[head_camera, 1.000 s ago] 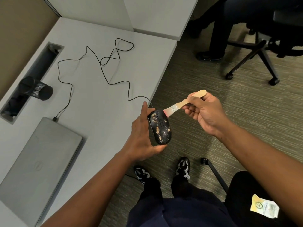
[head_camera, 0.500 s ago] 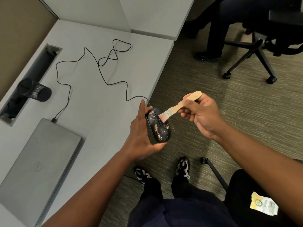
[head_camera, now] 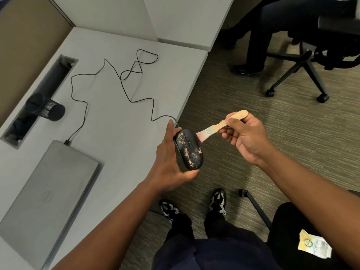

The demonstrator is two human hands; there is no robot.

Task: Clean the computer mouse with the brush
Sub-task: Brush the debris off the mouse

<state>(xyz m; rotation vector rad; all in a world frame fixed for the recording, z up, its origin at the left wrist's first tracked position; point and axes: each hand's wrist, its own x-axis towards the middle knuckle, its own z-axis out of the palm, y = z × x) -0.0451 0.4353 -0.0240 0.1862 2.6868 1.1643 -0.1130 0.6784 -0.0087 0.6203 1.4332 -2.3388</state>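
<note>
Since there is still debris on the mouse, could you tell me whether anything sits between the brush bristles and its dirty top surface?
Nothing visible does. The left hand holds the mouse from its left side and rear, leaving the speckled top bare. The brush, held by the right hand, already has its bristles at the mouse's right front edge.

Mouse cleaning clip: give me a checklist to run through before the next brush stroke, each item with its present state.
1. Left hand grips the mouse firmly: ok.
2. Right hand holds the brush by its wooden handle: ok.
3. Bristles at the mouse's upper right edge, ready to sweep: ok.
4. Mouse free of tan debris: not ok, flecks remain along its top.
5. Cable slack across the desk, not tugging: ok.
6. Mouse held past the desk edge, so debris drops on the carpet: ok.
</note>
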